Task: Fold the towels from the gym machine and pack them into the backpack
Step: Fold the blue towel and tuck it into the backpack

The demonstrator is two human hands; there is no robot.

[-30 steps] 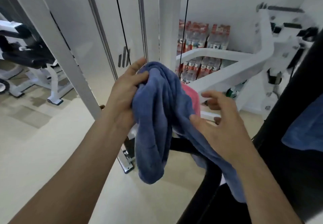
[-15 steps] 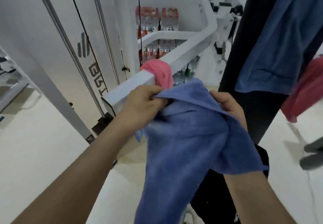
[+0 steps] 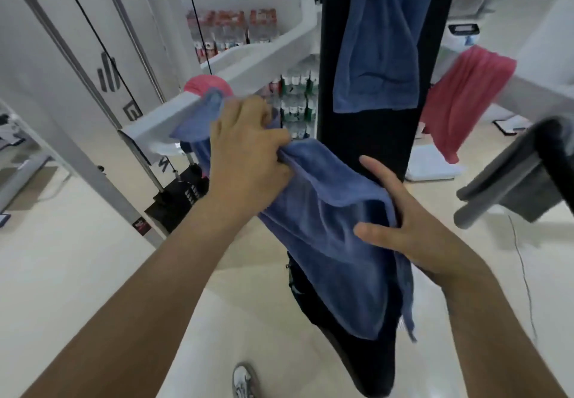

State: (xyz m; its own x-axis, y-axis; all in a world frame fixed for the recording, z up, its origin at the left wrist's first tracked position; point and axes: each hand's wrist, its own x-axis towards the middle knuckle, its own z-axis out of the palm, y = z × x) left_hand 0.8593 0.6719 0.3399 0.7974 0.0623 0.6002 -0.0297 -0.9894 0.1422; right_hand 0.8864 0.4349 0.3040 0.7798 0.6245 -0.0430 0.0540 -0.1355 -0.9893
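Pale gym flooring and white machine frames lie behind the work. Left hand [image 3: 248, 149] is clenched on a bunched edge of the soft blue terry towel [image 3: 326, 227], knuckles up, forearm reaching forward. Right hand [image 3: 407, 230] lies against the towel's other side with fingers straight and spread and thumb raised, pinching nothing. The towel sags between them in front of the black upright post [image 3: 366, 137], not yet folded.

Since only one hand truly grips, the free side could slide off the right palm and spoil the fold. The lifted corner sits just beside the rolled pink towel [image 3: 206, 84] on the white machine arm [image 3: 248, 59] and might drag it off. I cannot tell whether the dark shape below is the backpack.
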